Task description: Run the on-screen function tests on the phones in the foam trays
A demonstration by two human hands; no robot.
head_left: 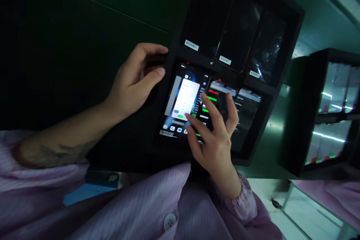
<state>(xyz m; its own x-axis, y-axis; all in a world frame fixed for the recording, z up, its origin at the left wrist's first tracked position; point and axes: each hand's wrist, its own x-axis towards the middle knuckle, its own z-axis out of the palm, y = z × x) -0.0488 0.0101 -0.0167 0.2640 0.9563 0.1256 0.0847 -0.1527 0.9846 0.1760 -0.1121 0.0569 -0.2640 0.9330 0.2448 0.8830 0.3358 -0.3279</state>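
A black tray [174, 53] divided into compartments holds several smartphones in two rows. The lower-left phone [188, 99] is lit, showing a white app card over a row of icons. My right hand [215, 135] hangs over the lower row with its fingers spread, and one fingertip is at or just above the bottom of that card. Partly under these fingers lies the middle phone [215, 87], with red and green text lines. The right-hand phone [249, 120] displays a dark menu list. My left hand [135, 78] is beside the tray's left wall, thumb and forefinger apart, holding nothing.
Dark-screened phones [239, 30] with barcode stickers fill the tray's upper row. Further right on the green table [277, 120] stands a second black tray [298, 120] with reflective phones. A pink sleeve or garment [332, 198] of another person shows at lower right.
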